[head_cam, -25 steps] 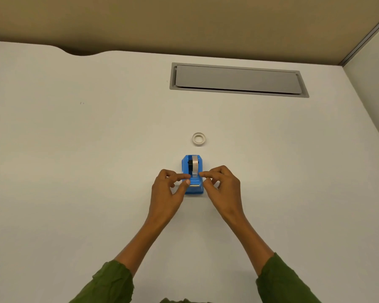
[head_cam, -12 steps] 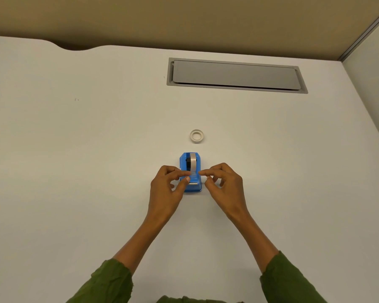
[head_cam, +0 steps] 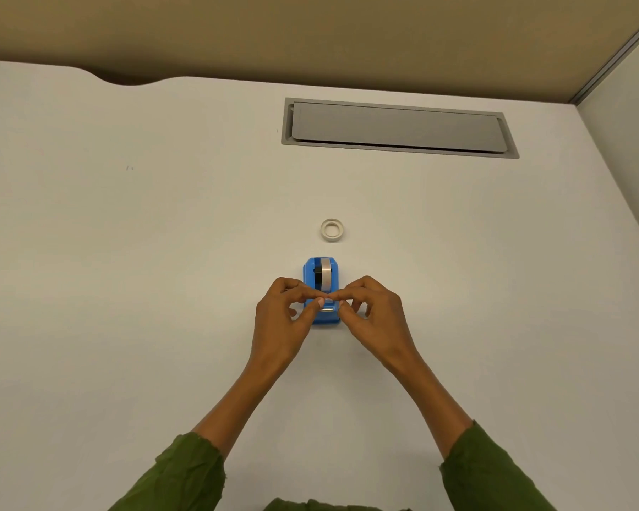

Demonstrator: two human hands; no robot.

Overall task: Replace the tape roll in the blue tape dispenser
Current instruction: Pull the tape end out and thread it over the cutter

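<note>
The blue tape dispenser (head_cam: 310,275) stands on the white desk (head_cam: 126,296), cutter end toward me. A clear tape roll (head_cam: 325,277) on a black hub sits in its slot. My left hand (head_cam: 279,320) and my right hand (head_cam: 379,319) flank the cutter end. Their thumbs and forefingers pinch together over it, on what looks like the free tape end drawn from the roll. The fingertips hide the strip and most of the cutter. A second small white tape ring (head_cam: 332,229) lies flat just beyond the dispenser, untouched.
A grey cable hatch (head_cam: 395,128) is set flush into the desk at the back right. A tan partition (head_cam: 310,31) closes the far edge, and a pale side panel (head_cam: 635,149) stands at the right.
The fingertips of both hands have closed in until they meet over the dispenser's cutter end. The dispenser and the loose ring have stayed put.
</note>
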